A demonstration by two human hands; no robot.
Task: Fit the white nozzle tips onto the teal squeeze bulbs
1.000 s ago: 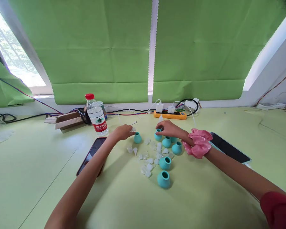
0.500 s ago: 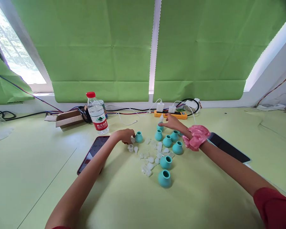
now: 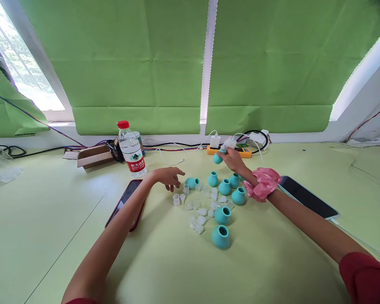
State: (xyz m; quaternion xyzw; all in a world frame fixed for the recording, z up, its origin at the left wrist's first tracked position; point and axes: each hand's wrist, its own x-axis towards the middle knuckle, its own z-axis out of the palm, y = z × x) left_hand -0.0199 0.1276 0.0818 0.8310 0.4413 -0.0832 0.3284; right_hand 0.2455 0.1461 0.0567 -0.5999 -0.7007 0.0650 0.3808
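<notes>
My left hand hovers above the table with its index finger stretched out and nothing in it. Just right of it, a small teal rubber bulb lies on its side. Small clear plastic cups stand beneath the hand. My right hand is closed on another teal rubber bulb with a clear plastic piece at its top, held up before the power strip. Several more teal bulbs stand with their open necks up. Loose clear plastic pieces are scattered between them.
A phone lies under my left forearm, another phone beyond my right. A water bottle and an open cardboard box stand at the back left. Chargers and cables sit at the orange power strip.
My right hand has raised its bulb off the table. The bulb beside my left hand has tipped over from upright, and my left hand's fingers have opened, leaving a clear cup by the bulb.
</notes>
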